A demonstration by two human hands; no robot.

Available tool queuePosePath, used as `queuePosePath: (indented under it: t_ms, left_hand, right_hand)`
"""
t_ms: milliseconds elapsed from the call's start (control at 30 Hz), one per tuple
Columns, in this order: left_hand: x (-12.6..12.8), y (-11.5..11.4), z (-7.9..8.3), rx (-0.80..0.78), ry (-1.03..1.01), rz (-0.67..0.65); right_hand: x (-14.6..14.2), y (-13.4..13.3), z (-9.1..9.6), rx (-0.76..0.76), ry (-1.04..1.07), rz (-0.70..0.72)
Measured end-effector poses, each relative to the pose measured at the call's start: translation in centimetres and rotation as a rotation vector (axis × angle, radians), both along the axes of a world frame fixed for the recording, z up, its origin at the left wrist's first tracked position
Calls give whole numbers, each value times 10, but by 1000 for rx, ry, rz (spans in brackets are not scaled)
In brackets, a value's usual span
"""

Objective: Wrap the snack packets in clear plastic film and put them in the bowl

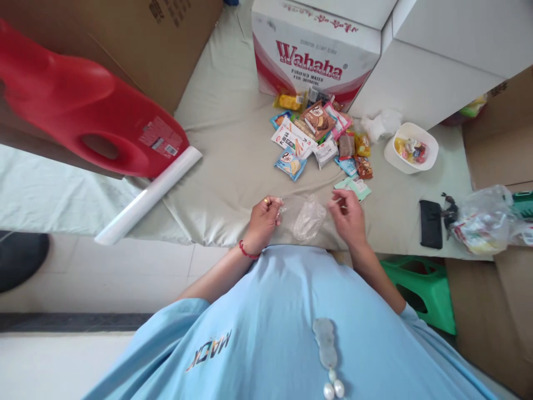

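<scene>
A clear, crumpled plastic bag (308,218) lies at the near edge of the cloth-covered surface, between my two hands. My left hand (263,221), with a ring and a red bracelet, is closed in a pinch on the bag's left end. On the other side, my right hand (350,218) has its fingers curled in close to the bag's right edge; what they hold, if anything, I cannot make out. Just beyond the right hand is a pale green packet (353,188). Farther back, several wrapped snacks (293,136) sit in a loose pile.
A Wahaha water carton (312,61) stands behind the snacks. At right are a white tub (403,164) with small packets, a black phone (430,224) and a filled plastic bag (478,222). A white roll (150,194) and large red jug (125,100) are at left; a green stool (437,294) stands below.
</scene>
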State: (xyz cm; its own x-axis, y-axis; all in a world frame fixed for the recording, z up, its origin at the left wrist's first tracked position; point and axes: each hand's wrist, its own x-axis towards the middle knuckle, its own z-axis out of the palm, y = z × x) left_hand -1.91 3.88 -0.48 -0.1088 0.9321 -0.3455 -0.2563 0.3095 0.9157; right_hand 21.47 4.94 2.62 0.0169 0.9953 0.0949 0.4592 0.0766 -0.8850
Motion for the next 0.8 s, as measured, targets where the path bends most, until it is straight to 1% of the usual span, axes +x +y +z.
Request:
queuePosePath:
  t_ms: [100,167,200,233,300,400,467,500,567,667,733,800]
  left_hand:
    - [0,1,3,-14,-21,25]
    - [-4,2,5,-27,-60,47]
    - [-7,3,5,-37,-81,60]
    - [-11,3,5,-47,-96,75]
    - [-20,1,5,-65,-104,107]
    - [-34,-2,4,-94,-82,155]
    - [-37,-3,4,-105,-67,170]
    - [-37,-3,5,-104,-61,166]
    - [-32,-3,5,-88,-61,135]
    - [-22,-2,7,-61,-86,73]
    - [-19,-2,7,-61,-104,48]
    - [-20,-4,8,-69,-109,54]
  right_hand:
    - [-25,-5,-7,-77,-128,284]
    - [-33,-5,-16,-108,-175,393]
    - [-32,-4,-20,-106,-167,412]
    - [-29,-3,-22,-95,-139,407]
    - [-13,-1,-22,-63,-56,348]
    - [18,-1,-15,-82,58,184]
    - [32,-4,-10,-110,62,95]
    - [35,-5,-9,-107,36,80]
    - [29,-6,-9,-64,-48,125]
    - [-1,-1,-16,9,-167,254]
    - [-25,9,-25,3,-232,327]
    - [-42,20,-33,-40,-259,384]
